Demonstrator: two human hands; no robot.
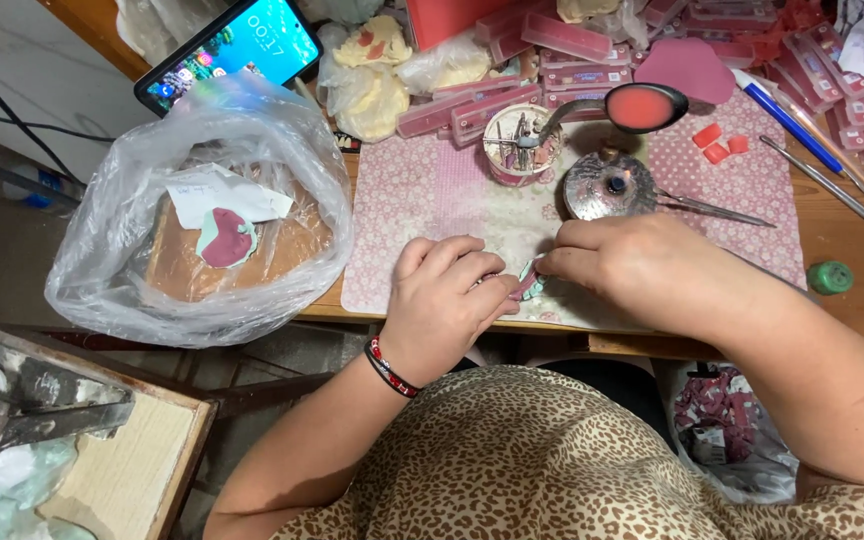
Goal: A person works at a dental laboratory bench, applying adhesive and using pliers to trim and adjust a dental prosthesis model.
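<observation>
A: At far left, what lies on the tabletop [857,300]?

B: A clear plastic bag [202,200] holding a brown slab with a maroon-and-teal patch; a phone [227,45] leans beyond it.

A: And at centre?

B: The left hand [442,305] and right hand [642,270] meet over the patterned mat [432,190]. Both grips are closed, pinching one small pink-and-teal piece [527,283] at the mat's near edge.

A: To the right?

B: A metal dish [607,185], a red-filled spoon [637,107], red cubes [717,145], brushes.

A: The risk?

B: Probably squeezing too hard, which would deform the soft piece; or it slips off the near edge.
</observation>
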